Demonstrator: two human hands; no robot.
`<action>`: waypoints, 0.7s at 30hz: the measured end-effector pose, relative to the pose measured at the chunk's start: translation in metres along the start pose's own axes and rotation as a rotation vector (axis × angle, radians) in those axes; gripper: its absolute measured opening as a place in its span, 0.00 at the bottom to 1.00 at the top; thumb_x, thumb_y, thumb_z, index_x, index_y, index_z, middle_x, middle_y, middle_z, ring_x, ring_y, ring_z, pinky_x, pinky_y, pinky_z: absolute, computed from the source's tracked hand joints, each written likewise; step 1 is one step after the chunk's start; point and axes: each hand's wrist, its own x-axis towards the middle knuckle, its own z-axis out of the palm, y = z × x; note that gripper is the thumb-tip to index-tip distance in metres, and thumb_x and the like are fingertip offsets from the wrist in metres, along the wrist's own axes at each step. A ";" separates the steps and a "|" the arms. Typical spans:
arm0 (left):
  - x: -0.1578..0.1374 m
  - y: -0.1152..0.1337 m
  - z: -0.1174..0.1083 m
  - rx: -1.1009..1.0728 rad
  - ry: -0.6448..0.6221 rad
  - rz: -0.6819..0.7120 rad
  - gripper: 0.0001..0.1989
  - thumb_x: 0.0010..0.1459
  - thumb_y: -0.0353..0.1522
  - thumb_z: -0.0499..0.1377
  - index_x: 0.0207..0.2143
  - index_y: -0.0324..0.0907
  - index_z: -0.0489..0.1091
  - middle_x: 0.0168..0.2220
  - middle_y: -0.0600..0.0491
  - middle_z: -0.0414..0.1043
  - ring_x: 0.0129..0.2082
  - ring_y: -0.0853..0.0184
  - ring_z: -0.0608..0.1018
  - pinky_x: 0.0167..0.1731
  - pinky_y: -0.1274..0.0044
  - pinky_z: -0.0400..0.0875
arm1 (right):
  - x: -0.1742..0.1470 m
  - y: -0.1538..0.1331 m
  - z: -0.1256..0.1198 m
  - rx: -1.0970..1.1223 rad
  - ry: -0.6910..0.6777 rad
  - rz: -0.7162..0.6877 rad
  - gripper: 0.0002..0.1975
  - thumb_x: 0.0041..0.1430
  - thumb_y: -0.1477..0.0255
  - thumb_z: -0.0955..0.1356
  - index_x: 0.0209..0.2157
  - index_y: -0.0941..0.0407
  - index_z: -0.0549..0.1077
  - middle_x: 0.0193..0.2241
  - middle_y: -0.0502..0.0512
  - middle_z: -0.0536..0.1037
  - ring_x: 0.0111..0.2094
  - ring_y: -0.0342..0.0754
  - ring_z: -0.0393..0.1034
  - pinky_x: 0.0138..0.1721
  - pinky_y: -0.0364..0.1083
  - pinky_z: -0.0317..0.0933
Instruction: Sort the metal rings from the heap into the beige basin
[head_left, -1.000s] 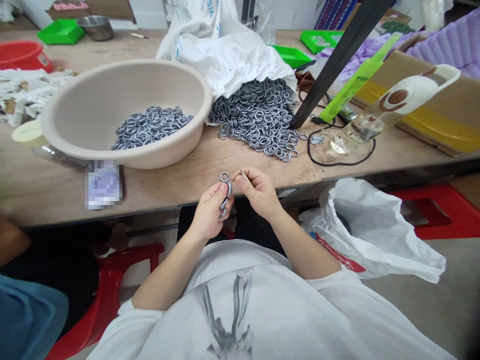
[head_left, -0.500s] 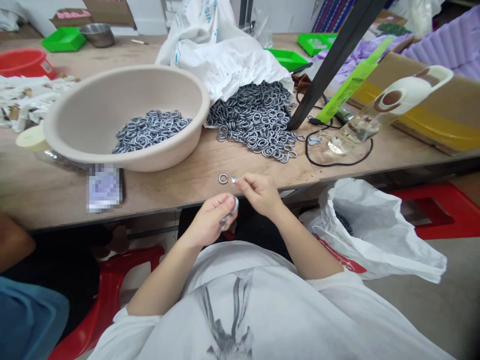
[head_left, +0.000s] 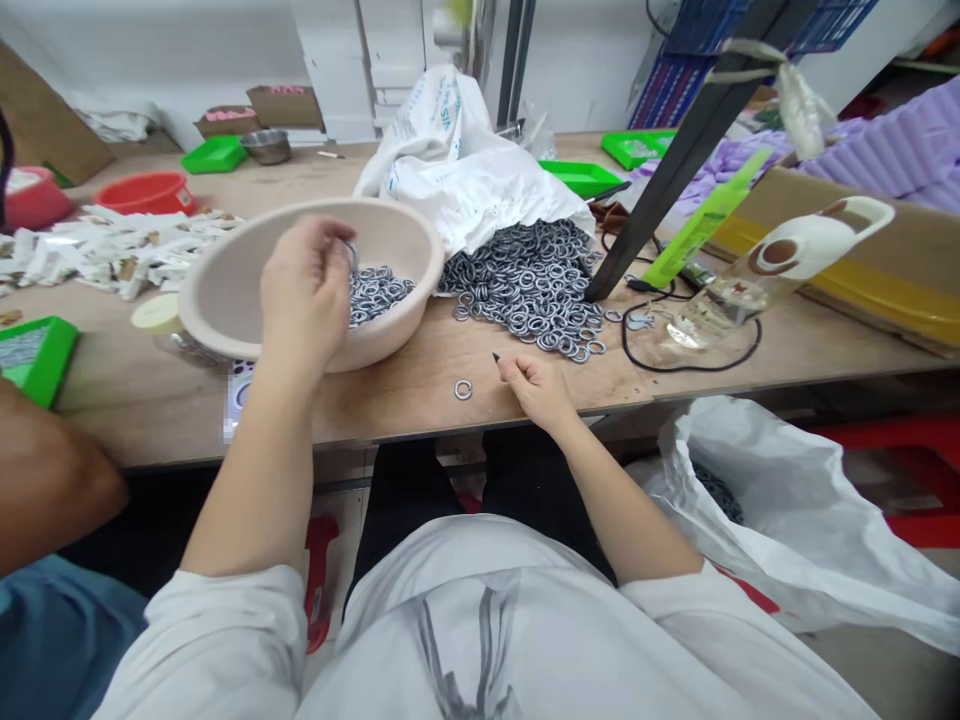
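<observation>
My left hand [head_left: 304, 290] is raised over the beige basin [head_left: 240, 235], its fingers closed on a grey metal ring [head_left: 352, 256] that shows at the fingertips. Below it, many similar rings [head_left: 379, 292] lie in the basin. Above the table's front edge, my right hand [head_left: 536, 388] is closed round a small pointed tool [head_left: 496, 357]; only its dark tip shows, so I cannot tell its kind. A single ring [head_left: 463, 390] lies on the wood to the left of that hand.
A heap of rings [head_left: 525, 285] spills from a white sack [head_left: 480, 190]. To its right stand a slanted dark post [head_left: 652, 180] and a clear bottle [head_left: 739, 290] with a cord. An open white bag [head_left: 787, 480] sits below the table edge. At far left is another person's arm [head_left: 52, 470].
My left hand has moved up and left from near my lap to above the basin, carrying a ring. The right hand stays near the table edge with its tool. The view has tilted upward.
</observation>
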 end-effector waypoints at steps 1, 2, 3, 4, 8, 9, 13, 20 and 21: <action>0.005 -0.006 0.000 0.179 -0.093 -0.018 0.13 0.63 0.42 0.60 0.37 0.41 0.74 0.31 0.52 0.72 0.32 0.65 0.74 0.41 0.67 0.70 | 0.000 0.001 0.000 -0.001 -0.005 0.004 0.24 0.64 0.51 0.62 0.25 0.55 0.70 0.20 0.49 0.67 0.26 0.45 0.62 0.30 0.45 0.52; 0.006 -0.010 0.000 0.312 -0.181 -0.044 0.13 0.62 0.42 0.60 0.34 0.42 0.74 0.34 0.49 0.74 0.34 0.62 0.75 0.43 0.63 0.70 | 0.000 0.001 0.000 -0.001 -0.007 0.009 0.24 0.64 0.51 0.63 0.25 0.55 0.70 0.20 0.49 0.66 0.26 0.45 0.62 0.30 0.45 0.52; 0.005 -0.011 0.000 0.396 -0.243 -0.067 0.12 0.61 0.42 0.60 0.32 0.42 0.74 0.36 0.47 0.76 0.36 0.58 0.76 0.44 0.61 0.69 | 0.000 0.002 0.000 0.003 -0.009 0.015 0.24 0.64 0.52 0.63 0.25 0.55 0.70 0.20 0.49 0.66 0.25 0.45 0.61 0.30 0.45 0.52; 0.002 -0.009 0.000 0.426 -0.274 -0.071 0.12 0.61 0.41 0.59 0.31 0.43 0.73 0.39 0.45 0.77 0.38 0.55 0.76 0.45 0.60 0.69 | -0.001 0.002 -0.001 0.011 -0.010 0.020 0.23 0.64 0.52 0.63 0.25 0.55 0.70 0.20 0.49 0.66 0.25 0.45 0.61 0.30 0.45 0.52; -0.027 0.016 0.004 0.301 -0.128 0.075 0.12 0.64 0.39 0.55 0.35 0.44 0.75 0.42 0.43 0.78 0.44 0.54 0.76 0.48 0.62 0.68 | -0.003 0.002 -0.001 0.047 -0.007 0.021 0.22 0.64 0.53 0.63 0.26 0.56 0.71 0.21 0.49 0.68 0.27 0.45 0.63 0.30 0.45 0.52; -0.038 0.024 0.007 0.249 -0.133 0.133 0.13 0.65 0.38 0.54 0.36 0.43 0.75 0.41 0.43 0.78 0.44 0.55 0.76 0.48 0.63 0.68 | -0.003 0.002 -0.001 0.053 -0.008 0.020 0.22 0.64 0.53 0.63 0.26 0.56 0.71 0.22 0.49 0.68 0.27 0.45 0.63 0.30 0.45 0.53; -0.086 0.041 0.029 0.077 -0.495 0.311 0.13 0.65 0.36 0.54 0.38 0.41 0.77 0.41 0.45 0.79 0.42 0.58 0.78 0.46 0.67 0.71 | -0.002 0.004 -0.001 0.085 -0.003 0.028 0.23 0.64 0.52 0.64 0.26 0.56 0.72 0.21 0.49 0.69 0.27 0.46 0.64 0.31 0.45 0.54; -0.137 0.032 0.049 0.083 -0.763 0.254 0.18 0.63 0.41 0.58 0.49 0.38 0.75 0.52 0.39 0.76 0.53 0.53 0.76 0.52 0.63 0.72 | -0.001 0.006 -0.001 0.140 0.008 0.035 0.23 0.62 0.51 0.64 0.26 0.56 0.73 0.21 0.50 0.70 0.27 0.46 0.64 0.31 0.46 0.55; -0.141 0.030 0.048 0.074 -0.762 0.274 0.19 0.63 0.42 0.59 0.49 0.39 0.75 0.52 0.39 0.76 0.53 0.53 0.77 0.52 0.63 0.72 | -0.001 0.006 -0.002 0.140 0.008 0.038 0.23 0.62 0.51 0.64 0.26 0.56 0.73 0.21 0.50 0.70 0.27 0.46 0.64 0.31 0.46 0.55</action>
